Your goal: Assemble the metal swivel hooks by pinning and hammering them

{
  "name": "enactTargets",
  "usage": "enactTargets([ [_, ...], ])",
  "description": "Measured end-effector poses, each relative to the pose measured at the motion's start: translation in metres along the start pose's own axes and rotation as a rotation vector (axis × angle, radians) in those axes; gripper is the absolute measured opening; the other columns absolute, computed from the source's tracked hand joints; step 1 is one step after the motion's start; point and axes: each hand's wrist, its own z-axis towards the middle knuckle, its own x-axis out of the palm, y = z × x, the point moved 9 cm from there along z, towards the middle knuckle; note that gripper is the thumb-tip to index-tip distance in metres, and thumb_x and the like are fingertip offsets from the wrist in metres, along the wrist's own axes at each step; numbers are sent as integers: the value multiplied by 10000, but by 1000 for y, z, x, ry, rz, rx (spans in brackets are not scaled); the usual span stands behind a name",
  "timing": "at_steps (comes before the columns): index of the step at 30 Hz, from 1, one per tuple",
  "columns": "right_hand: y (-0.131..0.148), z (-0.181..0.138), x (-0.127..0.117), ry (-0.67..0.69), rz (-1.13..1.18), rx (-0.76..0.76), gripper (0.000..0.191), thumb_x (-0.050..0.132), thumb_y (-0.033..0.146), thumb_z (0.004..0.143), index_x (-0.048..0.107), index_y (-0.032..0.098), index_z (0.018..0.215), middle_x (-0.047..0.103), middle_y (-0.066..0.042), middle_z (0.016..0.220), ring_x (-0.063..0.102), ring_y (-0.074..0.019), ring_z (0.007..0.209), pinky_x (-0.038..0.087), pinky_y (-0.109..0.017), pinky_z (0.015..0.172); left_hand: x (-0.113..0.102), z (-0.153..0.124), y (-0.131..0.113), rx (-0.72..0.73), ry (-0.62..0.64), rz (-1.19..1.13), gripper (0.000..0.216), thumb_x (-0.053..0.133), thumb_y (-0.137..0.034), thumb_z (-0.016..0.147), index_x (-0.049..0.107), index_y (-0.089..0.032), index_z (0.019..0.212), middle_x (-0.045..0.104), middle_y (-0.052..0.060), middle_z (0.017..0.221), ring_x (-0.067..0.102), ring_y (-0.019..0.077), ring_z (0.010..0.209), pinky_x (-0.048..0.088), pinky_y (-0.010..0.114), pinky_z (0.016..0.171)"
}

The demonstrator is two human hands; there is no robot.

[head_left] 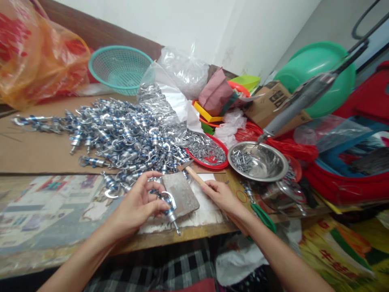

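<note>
My left hand [138,202] is closed on a small silver and blue metal fitting [169,207] with a hook ring on top and a pin pointing down toward the table edge. It holds the fitting over the left edge of a flat grey metal block [182,194] lying on white paper. My right hand [220,194] grips the wooden handle of a small hammer [192,172], whose head rests beyond the block. A big heap of the same silver and blue fittings [121,134] lies just beyond my left hand.
A red tray of small metal parts [206,150] and a steel bowl with screws [257,161] stand at the right. A hanging grey power screwdriver [299,101] points into the bowl. Green baskets, plastic bags and cartons crowd the back. Red crates sit at far right.
</note>
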Motion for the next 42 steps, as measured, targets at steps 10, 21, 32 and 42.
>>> enactTargets([
  [10, 74, -84, -50, -169, -58, -397, 446, 509, 146, 859, 467, 274, 1284, 630, -53, 1135, 610, -184, 1011, 501, -268, 834, 0, 3, 1, 0, 1, -23, 584, 677, -81, 592, 350, -248, 1046, 538, -82, 761, 576, 84, 504, 481, 215, 450],
  [21, 82, -107, -33, -149, -186, -514, 605, 417, 24, 836, 349, 278, 1381, 647, -83, 1051, 641, -182, 901, 545, -279, 731, -3, 2, 2, 5, -32, -43, 599, 700, -85, 565, 366, -241, 1036, 557, -76, 745, 587, 90, 494, 488, 214, 443],
  [32, -11, -11, 0, -39, 331, 107, 431, 524, 300, 819, 558, 152, 1222, 613, 8, 591, 471, -95, 360, 397, -206, 323, -7, -10, 8, -61, -58, 114, 231, 716, -197, 627, 632, -163, 840, 655, 7, 724, 605, 156, 635, 494, 301, 612],
  [42, 59, 1, 14, -188, 103, -258, 273, 483, 301, 867, 646, 187, 1054, 626, -101, 1101, 531, -237, 1072, 395, -412, 944, 12, -21, 29, -201, 14, 89, 109, 725, -168, 539, 714, -185, 647, 687, -9, 619, 597, 156, 609, 462, 263, 620],
])
